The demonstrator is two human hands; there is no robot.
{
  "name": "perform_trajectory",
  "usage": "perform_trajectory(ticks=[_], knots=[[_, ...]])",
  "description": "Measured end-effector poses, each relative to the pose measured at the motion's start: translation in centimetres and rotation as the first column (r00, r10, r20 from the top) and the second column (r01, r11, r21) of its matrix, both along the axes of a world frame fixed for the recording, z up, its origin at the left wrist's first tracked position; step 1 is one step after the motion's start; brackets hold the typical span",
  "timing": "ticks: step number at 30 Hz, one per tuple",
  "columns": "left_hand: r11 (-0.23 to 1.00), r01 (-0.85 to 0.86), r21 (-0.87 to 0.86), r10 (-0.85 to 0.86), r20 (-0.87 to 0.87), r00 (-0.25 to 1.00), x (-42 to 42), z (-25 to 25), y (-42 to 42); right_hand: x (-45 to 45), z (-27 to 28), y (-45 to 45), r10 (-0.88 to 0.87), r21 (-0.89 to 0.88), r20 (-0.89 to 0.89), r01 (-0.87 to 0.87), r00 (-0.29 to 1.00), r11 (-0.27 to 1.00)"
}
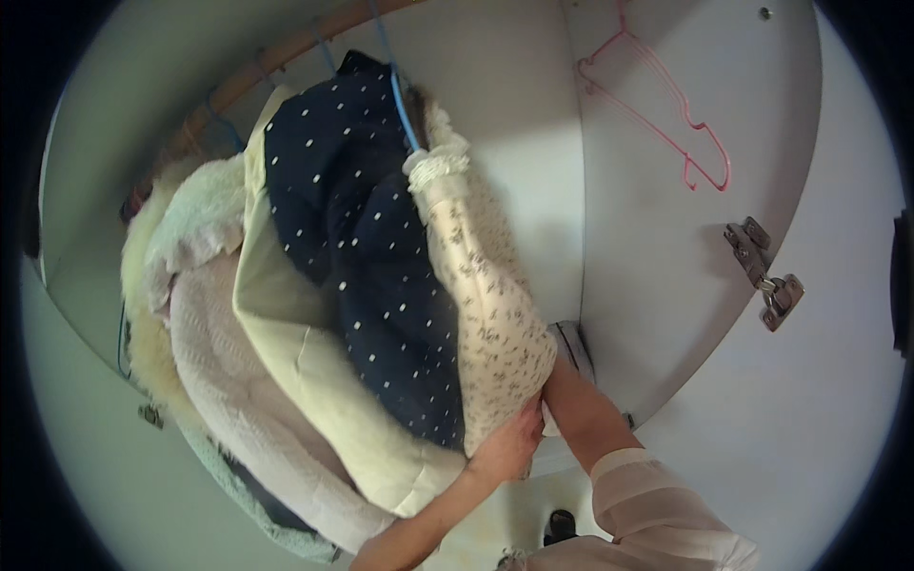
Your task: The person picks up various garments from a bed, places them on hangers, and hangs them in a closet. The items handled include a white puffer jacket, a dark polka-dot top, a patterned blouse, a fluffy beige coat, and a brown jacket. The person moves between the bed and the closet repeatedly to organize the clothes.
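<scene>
A cream garment with a small floral print and a lacy collar (489, 307) hangs from a blue hanger (403, 107). My left hand (510, 441) grips its lower edge, the fingers curled into the cloth. My right forearm (589, 410) reaches in from the right. Beyond the wrist, the floral cloth hides my right hand, so its fingers cannot be seen. Directly left of the floral garment hangs a navy garment with white dots (378, 250). A pale yellow garment (285, 300) hangs beside the navy one.
A wooden rail (285, 53) carries the clothes, among them a pale pink fleecy garment (221, 371). Pink hangers (689, 146) hang against the right-hand panel. A metal hinge (764, 275) juts from that panel's edge. Behind my right arm sits a grey fabric item (575, 350).
</scene>
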State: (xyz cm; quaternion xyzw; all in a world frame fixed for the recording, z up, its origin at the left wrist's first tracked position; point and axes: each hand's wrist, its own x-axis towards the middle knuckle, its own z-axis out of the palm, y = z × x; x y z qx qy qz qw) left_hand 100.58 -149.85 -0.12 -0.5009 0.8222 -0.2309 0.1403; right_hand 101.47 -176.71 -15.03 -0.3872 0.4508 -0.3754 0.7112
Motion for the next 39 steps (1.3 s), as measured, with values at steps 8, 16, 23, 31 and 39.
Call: perform_trajectory(ticks=[8, 16, 23, 31, 39], knots=[[0.997, 0.03, -0.072, -0.019, 0.147, 0.989, -3.4, 3.5, -1.5, -6.5, -2.5, -0.5, 0.014, 0.085, 0.103, -0.023, 0.995, 0.996], [0.996, 0.006, 0.092, -0.003, -0.037, 0.999, -7.8, -5.6, 6.1, -11.7, -8.0, 5.7, 0.005, 0.165, 0.151, -0.03, 0.989, 0.986], [0.873, -0.397, 0.283, 0.472, -0.695, 0.542, -10.0, -10.5, 27.5, -22.7, -18.3, 14.7, 0.357, 0.197, 0.08, -0.366, 0.931, 0.91], [-0.162, -0.687, 0.709, 0.275, -0.636, -0.721, -21.5, -10.3, 64.6, -11.8, -23.4, 43.8, 0.468, 0.595, -0.572, -0.734, -0.673, -0.328], [-0.66, -0.263, 0.704, -0.391, -0.621, -0.679, -41.6, -13.2, 73.5, -2.9, -18.4, 80.5, 0.265, 0.192, -0.696, -0.529, -0.667, -0.827]])
